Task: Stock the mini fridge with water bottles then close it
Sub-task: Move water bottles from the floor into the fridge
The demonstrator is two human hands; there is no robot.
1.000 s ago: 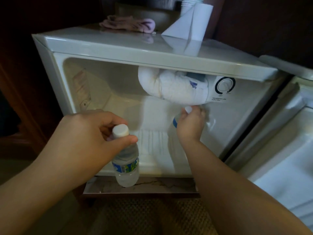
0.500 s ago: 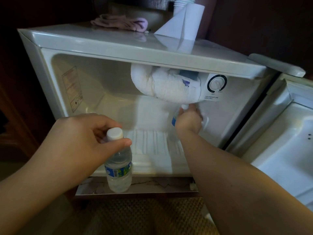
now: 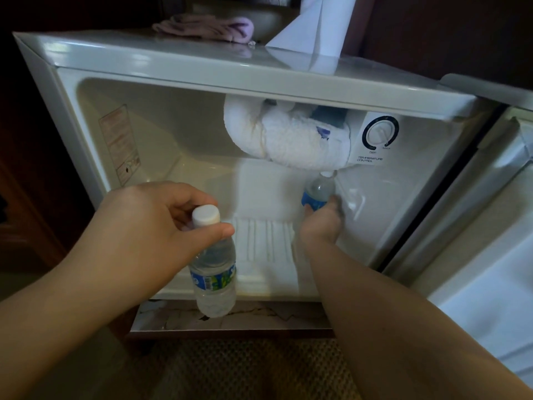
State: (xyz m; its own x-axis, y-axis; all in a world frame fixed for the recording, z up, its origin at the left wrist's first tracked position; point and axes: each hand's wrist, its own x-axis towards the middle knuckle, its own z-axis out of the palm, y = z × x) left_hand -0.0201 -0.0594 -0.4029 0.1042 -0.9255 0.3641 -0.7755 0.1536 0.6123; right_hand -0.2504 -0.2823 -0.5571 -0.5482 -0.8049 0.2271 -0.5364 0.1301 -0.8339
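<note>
1. The fridge (image 3: 86,116) floor (image 3: 207,180) lies bare at left and centre.
2. An iced-over freezer box (image 3: 288,140) hangs low at upper right.
3. The right hand (image 3: 320,223) and its bottle (image 3: 318,192) fill the right back corner.

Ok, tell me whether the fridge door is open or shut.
Open: the door is swung out to the right, and the fridge interior is exposed.

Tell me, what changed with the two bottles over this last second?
The right hand slid from the cap down to the body of the bottle inside the fridge, baring its top under the frosted freezer box. The left hand still holds the second bottle by the neck out front; the door stays open.
</note>
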